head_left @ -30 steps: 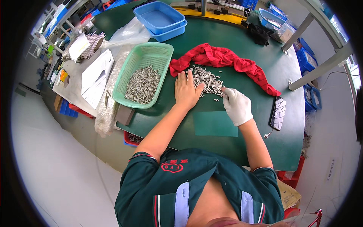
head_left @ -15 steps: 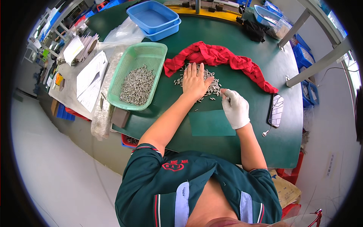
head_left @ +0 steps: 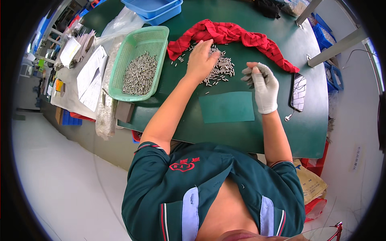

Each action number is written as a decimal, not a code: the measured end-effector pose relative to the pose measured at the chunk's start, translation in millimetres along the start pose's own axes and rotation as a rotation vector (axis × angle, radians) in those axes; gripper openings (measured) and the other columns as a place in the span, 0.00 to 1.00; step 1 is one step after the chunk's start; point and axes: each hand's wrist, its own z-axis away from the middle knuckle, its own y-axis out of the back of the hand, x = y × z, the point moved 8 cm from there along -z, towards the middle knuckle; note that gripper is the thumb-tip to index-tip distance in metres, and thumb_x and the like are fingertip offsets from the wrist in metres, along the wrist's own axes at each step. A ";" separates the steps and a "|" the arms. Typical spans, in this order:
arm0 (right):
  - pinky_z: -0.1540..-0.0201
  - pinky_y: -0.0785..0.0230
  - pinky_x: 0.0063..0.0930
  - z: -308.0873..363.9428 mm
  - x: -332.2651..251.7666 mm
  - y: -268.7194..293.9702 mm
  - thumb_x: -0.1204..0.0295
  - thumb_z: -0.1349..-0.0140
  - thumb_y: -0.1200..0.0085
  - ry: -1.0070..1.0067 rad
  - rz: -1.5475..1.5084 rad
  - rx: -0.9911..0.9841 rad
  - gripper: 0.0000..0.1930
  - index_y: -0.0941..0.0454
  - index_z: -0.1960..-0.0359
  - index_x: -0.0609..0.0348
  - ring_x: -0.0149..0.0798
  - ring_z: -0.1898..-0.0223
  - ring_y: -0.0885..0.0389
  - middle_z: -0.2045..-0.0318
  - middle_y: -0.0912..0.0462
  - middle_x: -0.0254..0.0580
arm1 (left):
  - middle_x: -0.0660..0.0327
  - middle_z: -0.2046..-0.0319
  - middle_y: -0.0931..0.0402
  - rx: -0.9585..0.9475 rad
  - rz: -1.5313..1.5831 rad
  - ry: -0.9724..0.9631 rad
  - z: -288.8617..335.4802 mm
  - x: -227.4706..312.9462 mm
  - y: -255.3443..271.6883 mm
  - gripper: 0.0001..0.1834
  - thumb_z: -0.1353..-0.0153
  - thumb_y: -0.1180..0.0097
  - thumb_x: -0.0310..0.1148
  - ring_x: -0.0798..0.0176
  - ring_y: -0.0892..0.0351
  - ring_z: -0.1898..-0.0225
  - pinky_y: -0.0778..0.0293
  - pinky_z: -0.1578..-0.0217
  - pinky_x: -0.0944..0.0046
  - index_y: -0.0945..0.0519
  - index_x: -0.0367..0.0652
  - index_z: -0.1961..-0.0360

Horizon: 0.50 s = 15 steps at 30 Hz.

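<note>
Metal pins lie partly hidden by our unclenched left hand; our curled right hand, whose grip we cannot tell, has moved away.

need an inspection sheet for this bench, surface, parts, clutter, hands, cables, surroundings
Surface: dark green table; a green sheet lies near its front edge.
Parts: loose pile of small metal pins, some strays; more inside the mesh basket.
Clutter: red cloth bunched behind the pile; phone at right; stacked blue tubs at the back.
Hands: bare left hand over the pile, contact unclear; gloved right hand right of the pile, fingers curled, grip unclear.
Cables: short white-tipped cord below the phone; thin dark cable at far right.
Surroundings: metal post and blue bins right; papers left.
</note>
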 end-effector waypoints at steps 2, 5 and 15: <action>0.72 0.36 0.17 3.1 -1.4 1.0 0.70 0.32 0.51 -0.051 -0.088 -0.008 0.11 0.24 0.57 0.67 0.26 0.74 0.25 0.72 0.21 0.37 | 0.50 0.44 0.29 0.064 0.054 0.002 23.9 5.2 23.4 0.25 0.40 0.44 0.41 0.45 0.32 0.41 0.37 0.42 0.52 0.28 0.38 0.45; 0.76 0.44 0.16 4.1 10.0 -7.0 0.69 0.31 0.53 -0.162 -0.260 -0.083 0.11 0.25 0.59 0.67 0.23 0.79 0.34 0.79 0.28 0.31 | 0.51 0.50 0.27 0.111 -0.058 0.071 63.3 -6.5 49.1 0.18 0.47 0.40 0.29 0.46 0.29 0.49 0.34 0.46 0.51 0.25 0.38 0.54; 0.79 0.54 0.18 19.7 33.3 -35.5 0.70 0.32 0.53 -0.356 -0.335 -0.162 0.10 0.26 0.61 0.66 0.21 0.82 0.46 0.84 0.38 0.26 | 0.31 0.36 0.46 0.069 -0.572 0.335 67.4 -51.7 46.6 0.40 0.37 0.54 0.57 0.35 0.47 0.33 0.52 0.34 0.45 0.41 0.35 0.34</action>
